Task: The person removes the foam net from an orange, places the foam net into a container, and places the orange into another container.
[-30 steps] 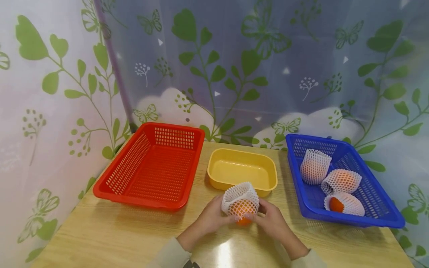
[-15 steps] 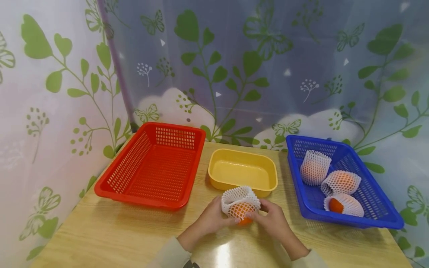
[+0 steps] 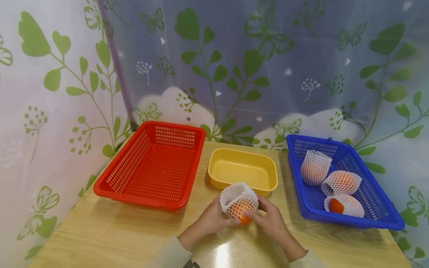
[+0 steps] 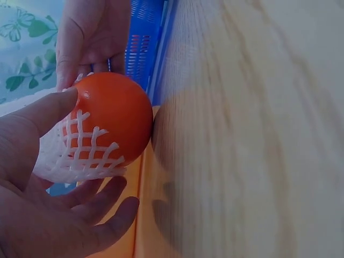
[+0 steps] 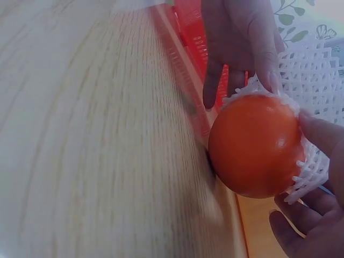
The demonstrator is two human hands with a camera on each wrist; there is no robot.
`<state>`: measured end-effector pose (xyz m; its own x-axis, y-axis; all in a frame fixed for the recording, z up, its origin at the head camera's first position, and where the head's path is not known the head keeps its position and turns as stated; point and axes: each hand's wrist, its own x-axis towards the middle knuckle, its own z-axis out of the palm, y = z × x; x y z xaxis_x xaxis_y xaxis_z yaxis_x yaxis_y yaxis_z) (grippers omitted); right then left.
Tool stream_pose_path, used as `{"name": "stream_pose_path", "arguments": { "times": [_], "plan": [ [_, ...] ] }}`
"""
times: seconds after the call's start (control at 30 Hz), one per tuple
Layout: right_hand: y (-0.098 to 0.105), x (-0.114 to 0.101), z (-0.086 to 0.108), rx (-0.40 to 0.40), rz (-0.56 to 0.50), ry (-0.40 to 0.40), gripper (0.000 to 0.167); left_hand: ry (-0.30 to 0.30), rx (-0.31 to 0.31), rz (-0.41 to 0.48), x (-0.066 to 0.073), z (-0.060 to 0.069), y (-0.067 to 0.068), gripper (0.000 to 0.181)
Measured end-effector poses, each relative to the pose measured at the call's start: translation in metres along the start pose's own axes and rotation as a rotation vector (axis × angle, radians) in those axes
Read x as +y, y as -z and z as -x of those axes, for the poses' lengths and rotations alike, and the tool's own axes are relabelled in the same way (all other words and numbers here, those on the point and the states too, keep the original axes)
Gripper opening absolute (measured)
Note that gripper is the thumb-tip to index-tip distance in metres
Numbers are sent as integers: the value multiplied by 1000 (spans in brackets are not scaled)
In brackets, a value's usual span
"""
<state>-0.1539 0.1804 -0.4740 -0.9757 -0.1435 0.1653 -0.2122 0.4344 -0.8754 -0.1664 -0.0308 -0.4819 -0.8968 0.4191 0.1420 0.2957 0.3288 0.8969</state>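
Observation:
A round, smooth orange (image 5: 255, 148) sits partly inside a white foam net sleeve (image 3: 236, 193), just in front of the yellow tray. Its lower part is bare, while loose netting stands up above it. My left hand (image 3: 213, 217) holds it from the left, thumb on the net's edge and fingers around the side. From the right, my right hand (image 3: 270, 219) grips the same netted orange, its thumb at the net's edge. In the left wrist view the orange (image 4: 121, 115) bulges out of the net opening close to the tabletop.
Behind the hands stands a yellow tray (image 3: 214, 180). A red basket (image 3: 151, 201) is at the left. The blue basket (image 3: 303, 201) at the right holds several net-wrapped fruits (image 3: 315, 169). A patterned curtain hangs behind the wooden table (image 3: 110, 238).
Both hands keep hold of the netted orange in almost the same place. The net and orange tilt and shift only slightly; the right thumb has moved a little on the orange.

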Motion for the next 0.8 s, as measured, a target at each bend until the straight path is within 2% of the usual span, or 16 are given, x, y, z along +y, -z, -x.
{"name": "stream_pose_path", "arguments": {
  "times": [0.2, 0.5, 0.63, 0.8],
  "plan": [
    [1, 1, -1, -27, -28, -27, 54, 22, 4, 32, 0, -1, 1, 75],
    [2, 5, -1, -40, -39, -39, 55, 72, 44, -51, 1, -2, 5, 53],
    [3, 4, -1, -42, -45, -32, 57, 95, 67, -17, 2, -2, 5, 39],
    [1, 2, -1, -24, -62, -25, 59, 98, 106, -1, 6, -2, 5, 34]
  ]
}}
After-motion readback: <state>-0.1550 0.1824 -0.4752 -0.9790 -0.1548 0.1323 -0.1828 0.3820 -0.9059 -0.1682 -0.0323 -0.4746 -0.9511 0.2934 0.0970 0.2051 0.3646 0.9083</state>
